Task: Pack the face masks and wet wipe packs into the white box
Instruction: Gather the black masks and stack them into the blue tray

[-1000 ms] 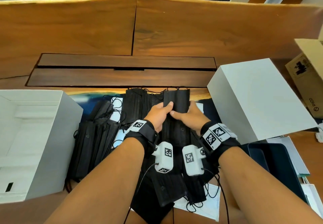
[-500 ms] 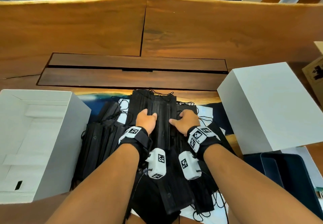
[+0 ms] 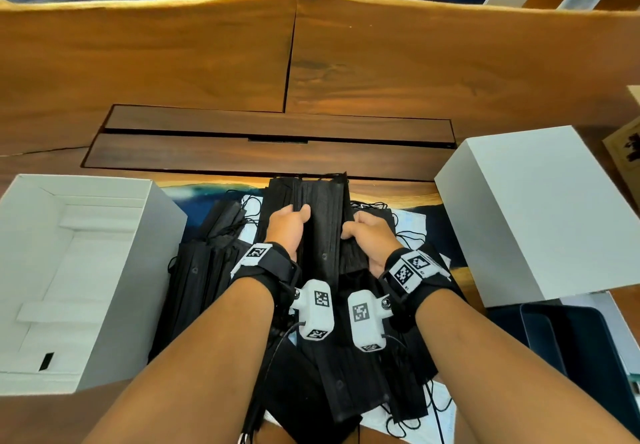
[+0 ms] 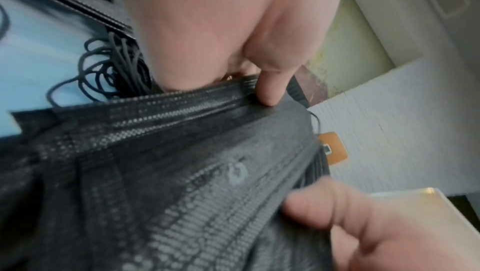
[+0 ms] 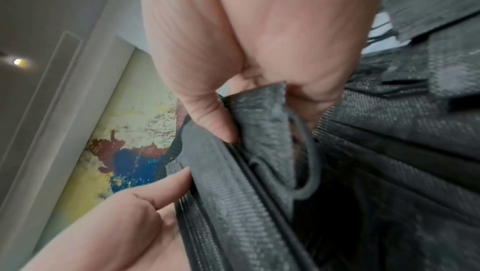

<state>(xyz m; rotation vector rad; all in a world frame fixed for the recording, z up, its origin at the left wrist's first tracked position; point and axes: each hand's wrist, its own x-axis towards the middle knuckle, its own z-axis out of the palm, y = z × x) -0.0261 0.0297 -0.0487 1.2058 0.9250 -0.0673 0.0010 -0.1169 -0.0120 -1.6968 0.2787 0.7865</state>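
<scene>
A stack of black face masks (image 3: 320,215) stands on edge between my two hands, above a loose heap of more black masks (image 3: 204,270). My left hand (image 3: 289,225) grips the stack's left side, thumb on its face (image 4: 270,90). My right hand (image 3: 367,232) grips the right side, thumb pressed into the mask edges (image 5: 221,127). The stack (image 4: 182,162) fills the left wrist view and its pleated edges (image 5: 246,193) the right wrist view. The open white box (image 3: 114,305) stands at the left. Light blue wet wipe packs (image 3: 412,221) peek out under the masks.
A closed white box (image 3: 540,215) sits at the right, with dark blue trays (image 3: 571,339) in front of it. A cardboard box (image 3: 627,145) shows at the right edge. The wooden table (image 3: 207,62) has a dark recessed panel (image 3: 270,152) behind the masks.
Both hands pressed down on the masks half a second ago. Now they hold the gathered stack upright, slightly raised, with the thumbs on its sides.
</scene>
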